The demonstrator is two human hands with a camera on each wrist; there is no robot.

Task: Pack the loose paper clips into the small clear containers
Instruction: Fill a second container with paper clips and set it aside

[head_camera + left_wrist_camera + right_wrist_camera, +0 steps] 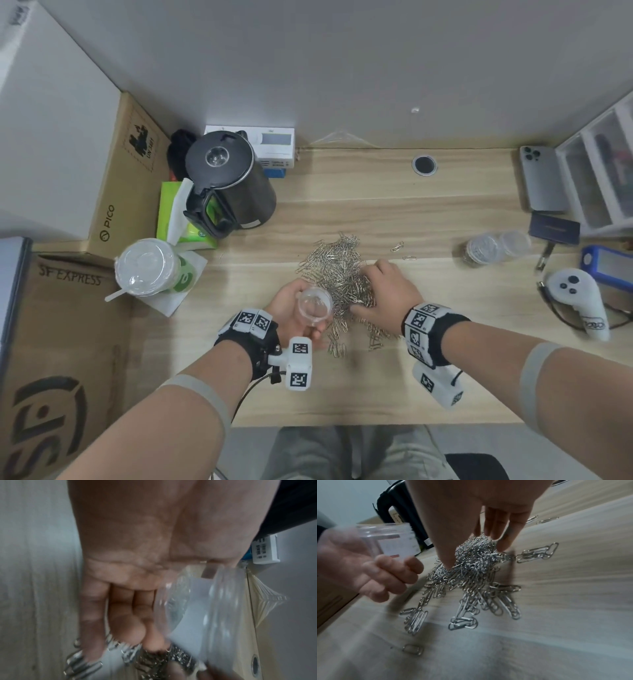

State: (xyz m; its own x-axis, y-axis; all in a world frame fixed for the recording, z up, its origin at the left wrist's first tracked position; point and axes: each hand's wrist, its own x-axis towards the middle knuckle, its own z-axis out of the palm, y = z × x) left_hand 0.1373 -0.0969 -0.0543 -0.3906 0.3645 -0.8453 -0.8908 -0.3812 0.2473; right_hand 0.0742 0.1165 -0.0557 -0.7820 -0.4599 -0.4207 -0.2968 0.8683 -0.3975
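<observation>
A heap of silver paper clips [342,270] lies mid-desk, with strays trailing toward the front edge [464,623]. My left hand [301,315] holds a small clear container [315,303] at the heap's left edge, its mouth tilted up; it looks nearly empty. In the left wrist view the container [197,608] rests blurred against my fingers [125,615]. My right hand [387,291] lies on the heap. In the right wrist view its thumb and fingers [503,534] close round a clump of clips [474,555], beside the container [390,540].
Two clear containers [483,251] [513,243] stand at the right, one holding clips. Two stray clips [399,246] lie beyond the heap. A black kettle [229,185], a lidded cup [147,267] and cardboard boxes [68,342] crowd the left. A phone [541,178] and a white controller [579,301] sit on the right.
</observation>
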